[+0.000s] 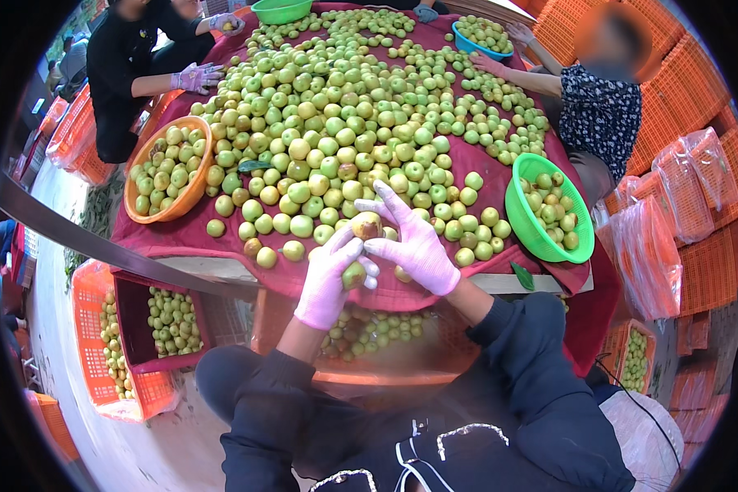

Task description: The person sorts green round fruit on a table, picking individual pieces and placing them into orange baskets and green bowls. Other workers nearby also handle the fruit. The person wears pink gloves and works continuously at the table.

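Both my hands wear pale pink knit gloves and meet over the near edge of a fruit-covered table. My left hand [325, 286] is closed around a green jujube-like fruit [353, 276] low in its grip. Just above, a brown-patched fruit [367, 226] sits between the two hands, against my left fingertips. My right hand [415, 251] has its fingers spread, with the thumb beside that patched fruit and the other fingertips above it. Whether the right hand bears any of its weight cannot be told. Beyond lies a large heap of green-yellow fruit [326, 132] on dark red cloth [178, 237].
An orange bowl [204, 166] stands left and a green basket [581, 230] right, both holding fruit. A blue bowl [467, 46] is farther back. Co-workers' gloved hands [197, 79] reach in from the sides. Fruit-filled crates [107, 403] flank my legs; a curved metal bar [111, 243] crosses left.
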A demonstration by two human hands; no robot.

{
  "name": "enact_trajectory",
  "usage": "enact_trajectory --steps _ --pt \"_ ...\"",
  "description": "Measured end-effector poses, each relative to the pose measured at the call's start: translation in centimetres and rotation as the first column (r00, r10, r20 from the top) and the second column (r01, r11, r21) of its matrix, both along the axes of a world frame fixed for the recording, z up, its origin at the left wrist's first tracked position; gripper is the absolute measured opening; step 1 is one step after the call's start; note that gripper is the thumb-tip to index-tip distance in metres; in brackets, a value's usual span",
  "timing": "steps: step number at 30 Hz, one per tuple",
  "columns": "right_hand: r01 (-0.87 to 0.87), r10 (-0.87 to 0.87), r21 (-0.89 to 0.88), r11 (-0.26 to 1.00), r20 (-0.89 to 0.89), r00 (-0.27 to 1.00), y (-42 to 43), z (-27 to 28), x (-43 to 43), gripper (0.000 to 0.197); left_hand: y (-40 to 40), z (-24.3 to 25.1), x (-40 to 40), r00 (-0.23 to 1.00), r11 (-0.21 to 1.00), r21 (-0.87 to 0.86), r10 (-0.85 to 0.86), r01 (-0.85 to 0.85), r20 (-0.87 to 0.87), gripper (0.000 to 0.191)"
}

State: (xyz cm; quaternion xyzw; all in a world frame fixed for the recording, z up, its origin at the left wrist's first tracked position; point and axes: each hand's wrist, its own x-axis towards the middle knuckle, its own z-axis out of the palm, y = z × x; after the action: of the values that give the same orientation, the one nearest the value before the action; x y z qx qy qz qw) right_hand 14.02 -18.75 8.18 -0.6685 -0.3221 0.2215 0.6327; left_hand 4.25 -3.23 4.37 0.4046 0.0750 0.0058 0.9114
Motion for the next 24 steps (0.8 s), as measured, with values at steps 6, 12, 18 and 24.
enact_trajectory --steps 6,12,18,24 --pt "0.184 -0.119 -0.071 0.98 0.53 0.84 -2.7 -1.8 -0.4 0.077 -1.8 0.4 0.2 0.99 0.983 0.121 -0.138 0.14 -0.027 0.048" --pt "0.384 -0.292 0.04 0.922 0.723 0.626 -6.5 0.3 1.9 0.043 -2.5 1.3 -0.6 0.971 0.939 0.254 -0.205 0.231 -0.124 0.062" --pt "0.908 -0.532 0.249 0.337 0.846 -0.035 -16.8 1.3 7.7 0.033 -2.9 -0.5 -0.8 0.958 0.986 0.054 -0.139 0.157 -0.251 0.065" --pt "0.723 -0.405 0.169 0.67 0.899 0.165 -11.7 -0.1 4.8 0.025 -3.0 1.1 -1.2 0.976 0.978 -0.207 -0.01 -0.036 -0.218 0.042"
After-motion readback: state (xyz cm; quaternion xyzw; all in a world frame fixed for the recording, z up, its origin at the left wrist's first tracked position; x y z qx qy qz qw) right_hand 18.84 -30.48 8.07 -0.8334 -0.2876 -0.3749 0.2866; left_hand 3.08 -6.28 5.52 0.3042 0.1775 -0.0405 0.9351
